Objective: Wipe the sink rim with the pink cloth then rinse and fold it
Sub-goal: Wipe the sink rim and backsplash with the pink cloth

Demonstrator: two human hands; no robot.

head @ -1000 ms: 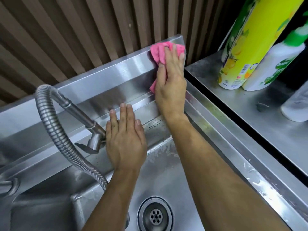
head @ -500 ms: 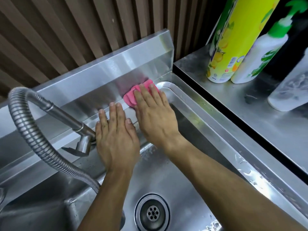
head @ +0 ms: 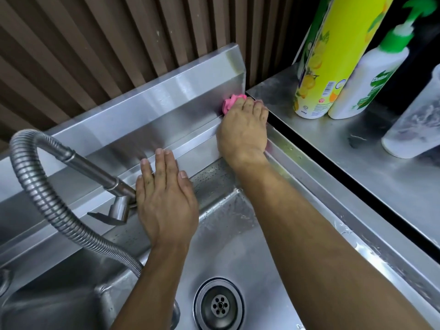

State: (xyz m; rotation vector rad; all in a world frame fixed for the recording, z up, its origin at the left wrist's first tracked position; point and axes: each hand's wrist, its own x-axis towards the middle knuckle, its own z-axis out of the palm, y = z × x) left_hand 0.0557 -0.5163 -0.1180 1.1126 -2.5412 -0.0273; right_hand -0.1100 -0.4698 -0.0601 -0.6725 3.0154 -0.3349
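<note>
Up in the rim's (head: 297, 158) far corner, the right hand (head: 242, 129) presses the pink cloth (head: 229, 103), seemingly bunched in its grip; left hand (head: 164, 198) lies flat, empty.

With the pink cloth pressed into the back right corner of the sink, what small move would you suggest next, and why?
Probably drag the pink cloth toward the person along the right rim. The right hand presses it into the corner, and water beads show on that rim; the left hand rests flat on the back rim.

Basin (head: 238, 258) centre free; faucet hose (head: 42, 201) blocks left, bottles (head: 333, 55) crowd right.
</note>
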